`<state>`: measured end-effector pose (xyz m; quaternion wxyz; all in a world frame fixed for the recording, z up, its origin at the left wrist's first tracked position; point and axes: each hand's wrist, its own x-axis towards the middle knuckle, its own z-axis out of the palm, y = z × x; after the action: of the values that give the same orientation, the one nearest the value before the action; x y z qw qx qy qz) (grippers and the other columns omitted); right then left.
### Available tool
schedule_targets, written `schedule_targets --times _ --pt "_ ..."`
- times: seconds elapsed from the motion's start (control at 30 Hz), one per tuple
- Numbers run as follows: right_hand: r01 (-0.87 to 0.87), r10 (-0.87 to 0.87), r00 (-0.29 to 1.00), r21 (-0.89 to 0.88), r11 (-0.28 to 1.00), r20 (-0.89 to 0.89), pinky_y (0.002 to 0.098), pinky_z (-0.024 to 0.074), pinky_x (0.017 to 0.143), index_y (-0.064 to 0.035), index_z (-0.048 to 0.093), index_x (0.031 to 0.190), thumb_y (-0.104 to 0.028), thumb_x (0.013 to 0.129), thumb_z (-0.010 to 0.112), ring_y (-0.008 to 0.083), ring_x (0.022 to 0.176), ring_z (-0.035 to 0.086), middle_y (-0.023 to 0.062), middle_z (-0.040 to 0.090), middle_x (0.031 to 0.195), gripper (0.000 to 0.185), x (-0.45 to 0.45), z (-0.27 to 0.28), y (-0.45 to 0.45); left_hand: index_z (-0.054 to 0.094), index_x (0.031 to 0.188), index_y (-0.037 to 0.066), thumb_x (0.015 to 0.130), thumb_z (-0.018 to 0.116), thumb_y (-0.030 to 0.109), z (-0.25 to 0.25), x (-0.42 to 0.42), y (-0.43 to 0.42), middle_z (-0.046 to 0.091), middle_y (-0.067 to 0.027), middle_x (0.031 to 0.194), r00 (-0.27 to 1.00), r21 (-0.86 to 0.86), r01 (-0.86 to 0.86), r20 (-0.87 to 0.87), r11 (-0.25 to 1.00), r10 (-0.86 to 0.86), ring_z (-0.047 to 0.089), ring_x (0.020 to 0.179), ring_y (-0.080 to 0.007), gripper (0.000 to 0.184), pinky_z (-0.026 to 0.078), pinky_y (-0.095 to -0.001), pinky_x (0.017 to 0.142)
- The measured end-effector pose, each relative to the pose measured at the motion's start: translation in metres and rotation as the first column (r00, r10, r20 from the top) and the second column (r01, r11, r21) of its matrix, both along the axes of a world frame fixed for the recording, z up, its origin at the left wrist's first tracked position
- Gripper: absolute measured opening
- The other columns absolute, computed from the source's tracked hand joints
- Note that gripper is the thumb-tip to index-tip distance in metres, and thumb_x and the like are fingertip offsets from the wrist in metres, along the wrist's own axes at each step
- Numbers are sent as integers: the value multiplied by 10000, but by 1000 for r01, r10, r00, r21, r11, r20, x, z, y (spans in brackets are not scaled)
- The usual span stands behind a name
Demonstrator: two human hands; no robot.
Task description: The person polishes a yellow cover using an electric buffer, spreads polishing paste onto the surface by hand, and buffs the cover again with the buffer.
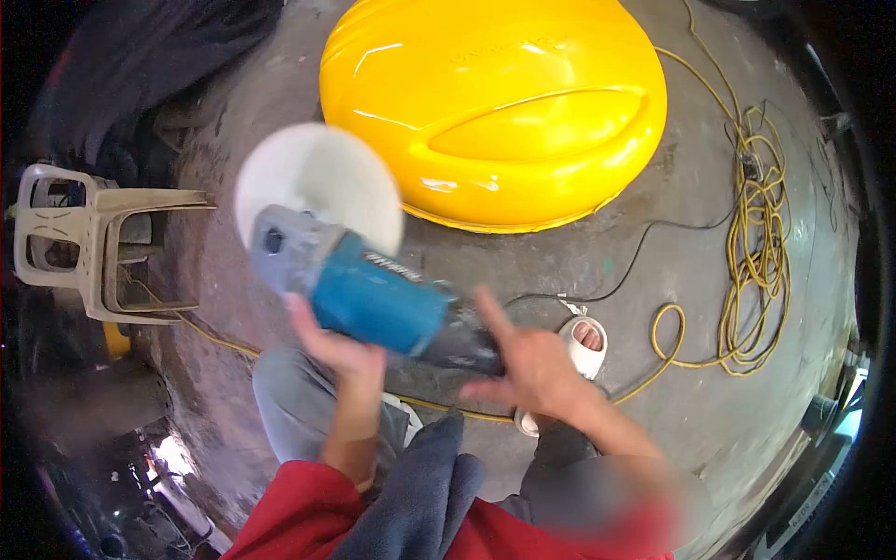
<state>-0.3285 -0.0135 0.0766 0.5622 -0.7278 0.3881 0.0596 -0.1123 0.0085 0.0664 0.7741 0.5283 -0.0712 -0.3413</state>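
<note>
A blue and black electric polisher [378, 297] with a grey metal head hangs slantwise above the floor. Its round white pad [319, 177] is blurred and overlaps the near left edge of a glossy yellow moulded shell [495, 112]. My left hand [338, 350] grips the polisher near its head, with the palm under the blue body. Around the black rear handle is my right hand [537, 369], its index finger and thumb spread to either side; the other fingers are mostly hidden. The shell rests on the floor.
A yellow extension cord [756, 271] lies coiled on the right, and one strand runs past my feet. A black cable [644, 252] crosses the concrete floor [616, 280] from the handle side. On the left stands a beige plastic chair [93, 238]. Dark cloth [140, 75] hangs at upper left.
</note>
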Motion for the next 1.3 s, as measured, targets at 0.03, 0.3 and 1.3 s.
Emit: schedule_targets --times 0.03,0.3,1.3 --pt "110 -138 962 -129 986 -234 446 509 780 -68 199 1501 -421 662 831 444 857 635 292 646 893 1108 -4 1 4 448 1366 59 921 474 528 -6 -21 0 551 -135 1297 999 63 18 -47 998 -15 547 1172 -287 647 424 -443 1018" --pt "484 -513 858 -282 828 -33 475 519 832 -142 335 1413 -105 602 817 449 993 614 229 646 1112 944 -138 -37 49 376 1365 7 844 646 223 -82 -143 36 493 -102 1293 801 17 572 -228 820 -554 469 1189 -191 625 335 -335 1037" --pt "534 -541 841 -126 836 -27 457 482 922 -136 319 1397 -84 603 761 457 1072 587 260 612 1142 911 -112 -57 58 343 1381 -44 990 422 508 -75 -116 24 451 -139 1322 766 323 623 -64 713 -640 436 1214 -213 681 342 -341 1041"
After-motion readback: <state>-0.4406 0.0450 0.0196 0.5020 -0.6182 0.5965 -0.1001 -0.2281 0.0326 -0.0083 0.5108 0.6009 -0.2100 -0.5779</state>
